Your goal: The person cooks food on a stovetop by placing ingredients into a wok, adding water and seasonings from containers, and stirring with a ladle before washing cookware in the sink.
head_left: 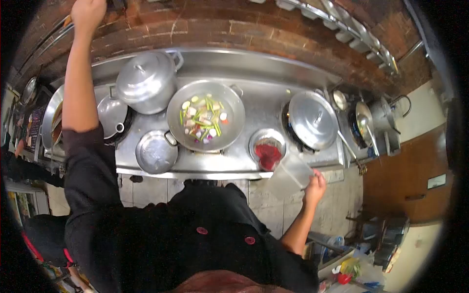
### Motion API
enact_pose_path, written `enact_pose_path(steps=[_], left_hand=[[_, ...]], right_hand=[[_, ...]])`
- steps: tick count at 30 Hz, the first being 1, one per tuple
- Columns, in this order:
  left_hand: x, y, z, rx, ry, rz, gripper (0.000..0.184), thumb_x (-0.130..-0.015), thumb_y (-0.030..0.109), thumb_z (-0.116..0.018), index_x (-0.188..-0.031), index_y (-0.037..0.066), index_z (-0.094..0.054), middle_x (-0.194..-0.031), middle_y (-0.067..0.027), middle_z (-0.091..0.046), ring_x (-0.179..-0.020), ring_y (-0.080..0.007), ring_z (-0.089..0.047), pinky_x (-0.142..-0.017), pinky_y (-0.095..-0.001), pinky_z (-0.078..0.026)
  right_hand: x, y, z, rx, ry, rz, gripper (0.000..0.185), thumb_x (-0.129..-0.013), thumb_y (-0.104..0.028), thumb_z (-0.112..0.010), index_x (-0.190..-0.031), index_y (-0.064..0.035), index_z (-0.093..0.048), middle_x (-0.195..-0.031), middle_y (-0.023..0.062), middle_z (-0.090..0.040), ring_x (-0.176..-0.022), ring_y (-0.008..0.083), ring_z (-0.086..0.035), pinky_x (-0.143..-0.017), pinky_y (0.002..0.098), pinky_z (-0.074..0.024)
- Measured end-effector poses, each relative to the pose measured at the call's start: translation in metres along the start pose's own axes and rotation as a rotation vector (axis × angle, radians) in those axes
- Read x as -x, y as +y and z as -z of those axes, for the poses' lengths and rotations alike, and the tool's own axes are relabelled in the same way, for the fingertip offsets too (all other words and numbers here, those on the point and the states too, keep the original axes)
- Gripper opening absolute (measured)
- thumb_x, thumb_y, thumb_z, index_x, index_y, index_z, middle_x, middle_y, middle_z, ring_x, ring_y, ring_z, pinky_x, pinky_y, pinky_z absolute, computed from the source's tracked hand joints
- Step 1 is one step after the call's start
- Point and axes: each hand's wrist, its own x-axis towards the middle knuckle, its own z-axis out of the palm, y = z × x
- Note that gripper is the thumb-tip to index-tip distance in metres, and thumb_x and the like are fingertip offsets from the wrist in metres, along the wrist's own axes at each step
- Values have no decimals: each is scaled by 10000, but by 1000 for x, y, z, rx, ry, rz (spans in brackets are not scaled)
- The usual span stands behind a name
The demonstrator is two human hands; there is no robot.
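Note:
My right hand [315, 189] grips a translucent plastic container [292, 177] by its side. The container is tilted, and its far end is beside a round metal bowl [253, 141] with dark red contents [268, 152]. My left hand [89, 13] is raised high against the brick wall at the upper left, fingers closed; what they hold, if anything, is hidden. Between my arms, a wide metal pan [235, 128] holds cut green vegetables, white round slices, pale chunks and some purple pieces in liquid.
A lidded pot [146, 83] stands behind a small metal bowl [156, 152] and a wok [112, 115]. On the right are a lidded pan [312, 119] and a pan with a ladle [364, 122]. A rack [342, 27] hangs on the wall. Another person [34, 166] is at far left.

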Motion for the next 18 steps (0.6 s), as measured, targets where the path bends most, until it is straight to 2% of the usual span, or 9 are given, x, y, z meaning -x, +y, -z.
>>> enact_pose_path(steps=[1,3,5,9,11,12,13,16,18], left_hand=[[-56,-93,-11,307,23,102,310,-862,279,-524,-825,-9,-633,-704,-81,-654,-693,-178,-628,-636,-320,-482],[-15,64,-27,-90,-157,8,299,-883,264,-475,-878,4,-623,-641,-60,-617,-630,-189,-603,-617,-314,-478],[-64,-18,-59,-285,-363,-52,484,-877,466,-494,-1033,26,-621,-941,-143,-660,-889,-237,-623,-799,-324,-456],[-89,-68,-89,-481,-414,-284,457,-896,438,-483,-1047,21,-597,-876,-102,-656,-784,-211,-619,-720,-314,-474],[-90,-52,-77,40,-658,154,396,-923,381,-467,-1039,21,-584,-759,-39,-603,-658,-120,-555,-611,-254,-458],[-88,-40,-70,123,-654,276,331,-936,326,-461,-1029,29,-575,-702,4,-536,-588,-63,-472,-537,-208,-419],[-93,-45,-64,136,-694,227,302,-928,313,-479,-1000,34,-571,-674,11,-527,-546,-69,-451,-502,-217,-395],[-100,-57,-53,152,-782,204,259,-921,292,-494,-955,47,-572,-634,32,-507,-505,-60,-421,-459,-209,-352],[-90,-46,-49,245,-568,445,228,-917,281,-499,-912,67,-576,-598,49,-485,-478,-48,-401,-429,-195,-313]], right_hand=[[5,-8,3,8,-12,-48,235,-776,-74,-509,-966,2,-624,-740,-11,-544,-593,51,-431,-532,209,-348],[11,-13,9,24,6,-97,233,-775,-73,-508,-962,5,-624,-721,-19,-532,-589,51,-424,-526,211,-339],[16,-9,13,36,32,-155,231,-774,-72,-508,-958,7,-624,-702,-27,-520,-584,51,-417,-521,213,-331],[22,1,13,14,48,-88,232,-765,-72,-505,-953,15,-611,-638,-38,-485,-513,42,-370,-464,207,-280],[23,-3,11,-14,80,-90,236,-752,-75,-508,-951,11,-603,-610,-36,-478,-458,36,-339,-422,196,-248],[26,-6,13,-11,73,-126,222,-765,-61,-499,-941,19,-608,-690,-12,-523,-560,58,-413,-510,208,-323],[31,-6,13,-5,63,-168,211,-777,-46,-489,-932,26,-613,-771,11,-568,-662,81,-488,-598,220,-398],[32,-9,7,42,42,-216,212,-774,-30,-484,-934,30,-610,-847,44,-595,-733,109,-528,-674,238,-430],[26,-1,5,32,14,-198,221,-772,-26,-484,-945,35,-607,-853,48,-598,-740,114,-533,-682,244,-432]])
